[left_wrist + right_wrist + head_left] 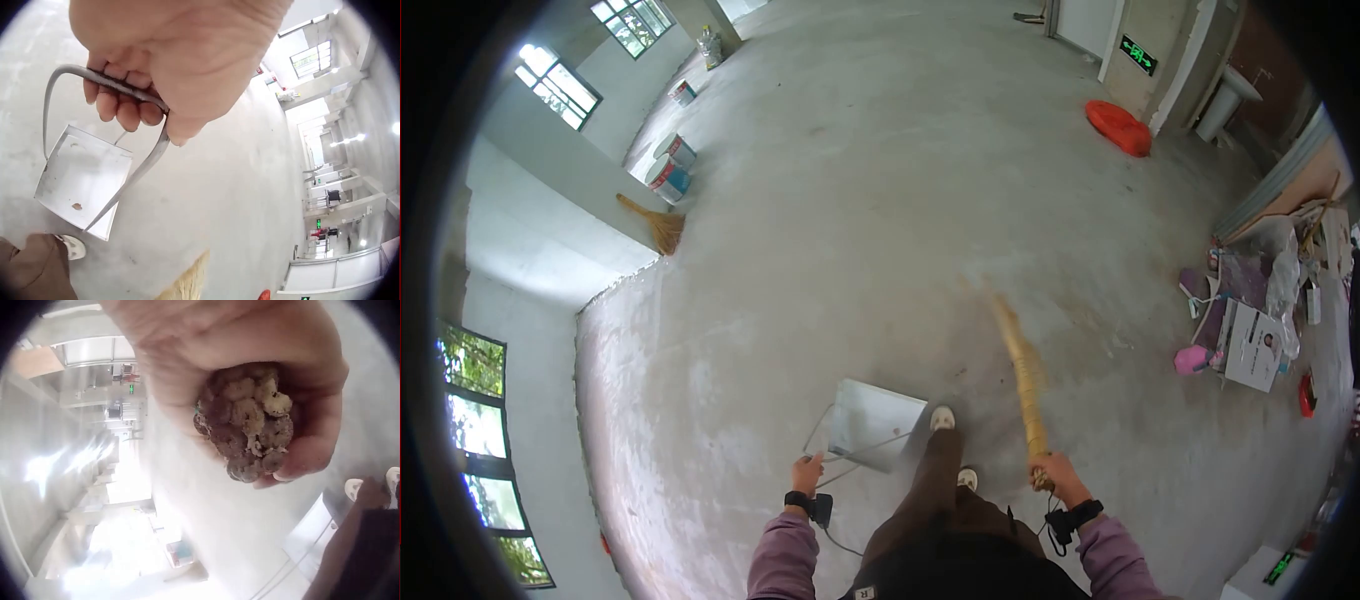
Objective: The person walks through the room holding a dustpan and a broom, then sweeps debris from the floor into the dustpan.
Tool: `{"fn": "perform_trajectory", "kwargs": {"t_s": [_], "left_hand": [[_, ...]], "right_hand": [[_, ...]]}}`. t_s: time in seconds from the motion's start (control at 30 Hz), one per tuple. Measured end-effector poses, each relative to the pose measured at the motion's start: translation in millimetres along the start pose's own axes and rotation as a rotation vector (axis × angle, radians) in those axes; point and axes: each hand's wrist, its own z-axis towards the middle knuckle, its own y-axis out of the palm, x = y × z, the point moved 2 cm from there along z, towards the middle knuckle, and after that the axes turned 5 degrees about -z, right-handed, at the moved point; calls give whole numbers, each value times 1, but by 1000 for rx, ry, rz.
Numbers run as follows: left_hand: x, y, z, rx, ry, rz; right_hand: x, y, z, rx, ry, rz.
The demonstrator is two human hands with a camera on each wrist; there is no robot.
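Note:
My left hand (807, 474) grips the grey wire handle of a white metal dustpan (878, 425), which hangs low beside my left shoe. In the left wrist view the fingers of the hand (169, 69) curl round the handle (140, 169), and a small brown piece lies on the dustpan (81, 187). My right hand (1058, 474) holds the bound straw broom (1028, 390) near its end, its far part blurred in front of me. In the right wrist view the hand (269, 375) wraps round the bundled stalk ends (247, 422).
Paint buckets (668, 178) and another straw broom (662, 228) stand by the left wall. A red object (1118, 127) lies near the doorway at the upper right. Bags, a white box (1252, 345) and a pink item (1196, 359) are piled at the right. Bare concrete floor (850, 250) stretches ahead.

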Motion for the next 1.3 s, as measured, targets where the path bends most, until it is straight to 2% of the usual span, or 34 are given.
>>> {"fn": "perform_trajectory", "kwargs": {"t_s": [0.17, 0.2, 0.3, 0.33, 0.4, 0.47, 0.57, 0.67, 0.77, 0.87, 0.97, 1.0, 1.1, 1.17, 1.3], "left_hand": [[41, 29, 43, 2, -17, -96], [52, 38, 52, 5, -17, -92], [62, 60, 74, -1, -34, -12], [74, 67, 86, -3, -35, 22], [98, 79, 99, -10, -84, -9], [119, 91, 117, -17, -82, 42], [147, 112, 141, -41, -79, 18], [184, 119, 164, -63, -54, 45], [216, 124, 187, -65, -30, 113], [253, 130, 205, -64, -7, 59], [279, 136, 227, -69, -10, 67], [300, 137, 226, -68, -5, 78], [335, 144, 245, -55, -8, 51], [337, 151, 277, -34, -9, -24], [395, 163, 295, 40, -31, -54]], "right_hand": [[-79, -15, 76, 103, -75, 287], [-90, -15, 87, 107, -34, 278], [-110, -11, 99, -39, -970, -790], [-119, 1, 110, -30, -991, -909], [-129, 24, 128, -38, -33, -339], [-146, 50, 130, -49, 135, -391], [-177, 71, 132, -187, 84, -712], [-260, 95, 114, -271, 45, -908], [-289, 85, 136, -434, 182, -636], [-330, 93, 122, -429, 175, -546], [-359, 78, 130, -328, 62, -521], [-369, 70, 138, -289, 70, -437], [-417, 46, 166, -102, -5, -353], [-443, 21, 204, -20, -56, -245], [-501, -19, 249, 133, -72, 133]]}}
